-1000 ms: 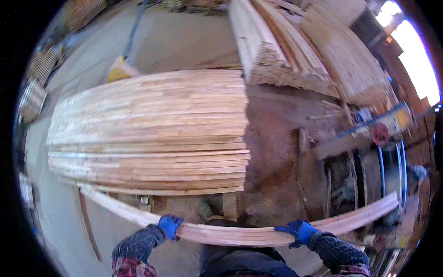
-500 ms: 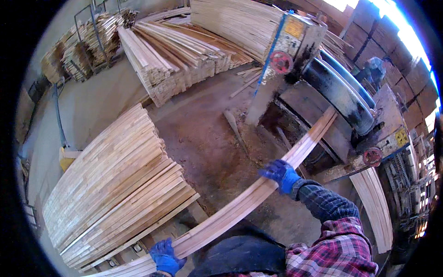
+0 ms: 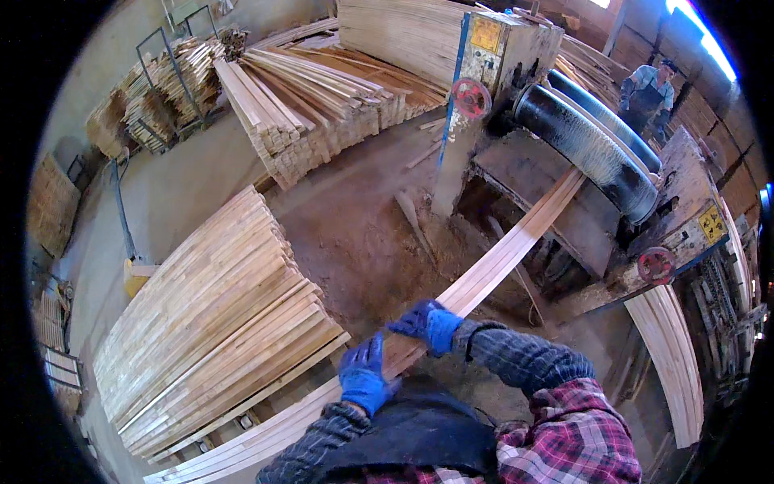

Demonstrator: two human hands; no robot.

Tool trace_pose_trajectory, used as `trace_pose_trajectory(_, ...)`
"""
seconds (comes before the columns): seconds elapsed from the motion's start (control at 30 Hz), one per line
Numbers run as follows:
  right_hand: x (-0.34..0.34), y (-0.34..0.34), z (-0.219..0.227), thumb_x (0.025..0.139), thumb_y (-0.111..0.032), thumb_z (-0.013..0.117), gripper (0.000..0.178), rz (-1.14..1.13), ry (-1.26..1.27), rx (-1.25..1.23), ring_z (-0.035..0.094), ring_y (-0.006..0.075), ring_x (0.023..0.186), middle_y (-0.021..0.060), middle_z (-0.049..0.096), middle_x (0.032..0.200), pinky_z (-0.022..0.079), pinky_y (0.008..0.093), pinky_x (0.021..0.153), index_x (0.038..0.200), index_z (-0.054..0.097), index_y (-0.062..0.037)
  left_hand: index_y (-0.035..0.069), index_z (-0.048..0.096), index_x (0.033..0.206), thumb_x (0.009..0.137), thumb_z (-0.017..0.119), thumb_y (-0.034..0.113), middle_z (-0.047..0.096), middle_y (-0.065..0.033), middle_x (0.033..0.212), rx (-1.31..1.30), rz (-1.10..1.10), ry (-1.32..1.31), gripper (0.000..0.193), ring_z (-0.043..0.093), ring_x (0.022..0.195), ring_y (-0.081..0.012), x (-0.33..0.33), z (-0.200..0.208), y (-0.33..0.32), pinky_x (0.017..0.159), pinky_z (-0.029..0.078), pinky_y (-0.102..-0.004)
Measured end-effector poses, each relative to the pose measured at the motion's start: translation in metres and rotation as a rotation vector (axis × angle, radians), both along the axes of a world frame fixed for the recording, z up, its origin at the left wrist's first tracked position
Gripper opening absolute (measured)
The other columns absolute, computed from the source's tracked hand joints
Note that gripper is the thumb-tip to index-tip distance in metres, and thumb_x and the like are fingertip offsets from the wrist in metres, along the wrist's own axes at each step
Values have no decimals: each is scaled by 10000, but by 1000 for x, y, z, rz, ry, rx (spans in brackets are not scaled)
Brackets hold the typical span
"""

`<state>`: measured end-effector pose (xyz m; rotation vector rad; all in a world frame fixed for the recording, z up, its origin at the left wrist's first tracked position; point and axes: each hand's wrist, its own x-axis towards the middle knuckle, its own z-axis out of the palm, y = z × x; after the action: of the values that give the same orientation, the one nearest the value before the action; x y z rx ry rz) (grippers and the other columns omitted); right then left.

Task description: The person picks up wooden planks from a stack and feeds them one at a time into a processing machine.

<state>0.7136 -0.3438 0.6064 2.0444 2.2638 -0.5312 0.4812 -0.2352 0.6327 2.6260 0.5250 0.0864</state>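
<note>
A bundle of long, pale wooden strips (image 3: 504,258) runs from the lower left up to the machine's black roller (image 3: 576,145), its far end meeting the gap beneath. My right hand (image 3: 429,325), in a blue glove with dark fingers, is closed over the bundle in front of my body. Just beside it on the near side, my left hand (image 3: 365,377), gloved alike, grips the same strips, with its fingers reaching over their far edge. The strips' near ends pass on toward the lower left, beyond my left forearm.
A broad stack of strips (image 3: 218,323) lies at left, close to the bundle. Behind it stands another timber pile (image 3: 322,121). Red handwheels (image 3: 471,98) sit on the machine's posts. A person (image 3: 647,97) stands beyond the rollers. More boards (image 3: 669,363) lean at right.
My left hand has moved up and right along the strips. My right hand has come back toward my body, so the two are now close together. The person beyond the rollers stands more upright.
</note>
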Motion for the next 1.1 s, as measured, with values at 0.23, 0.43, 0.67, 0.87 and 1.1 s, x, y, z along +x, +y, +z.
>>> trace_pose_trajectory(0.23,99,-39,13,469,-322,876,1135,22,-51,87,480,309,1321,46,531,1436,327,491,1126,1503,415,-242,78,423,1434,548,840,580,485,-190,1411,243,128,224,1100,462,1305,-372,-192,9,50,1144,265,-559)
trace_pose_trajectory(0.43,164,-63,2,529,-249,840,995,-254,-319,354,447,336,1355,85,496,1464,307,511,1166,1450,466,-288,95,419,1434,507,851,560,525,-181,1335,338,228,313,1123,494,1233,-360,-269,-12,112,1143,257,-550)
trace_pose_trajectory(0.67,102,-22,3,828,-80,536,647,-255,-140,520,485,357,1324,141,486,1469,387,480,1112,1449,487,-255,160,500,1364,532,834,488,544,-141,1300,259,331,381,954,489,1217,-356,-161,-18,92,1117,286,-543)
trace_pose_trajectory(0.87,-53,45,37,807,-272,598,708,345,180,322,532,362,1255,141,506,1447,399,519,1062,1493,429,-245,97,464,1411,591,824,420,569,-175,1208,77,252,270,952,542,1104,-370,-98,11,22,969,400,-510)
trace_pose_trajectory(1.1,-24,32,51,525,-227,816,958,144,298,161,556,361,1202,127,605,1317,408,492,1048,1429,506,-150,131,383,1498,590,829,517,497,-151,1425,110,331,-32,1082,458,1324,-344,-148,20,28,1145,274,-551)
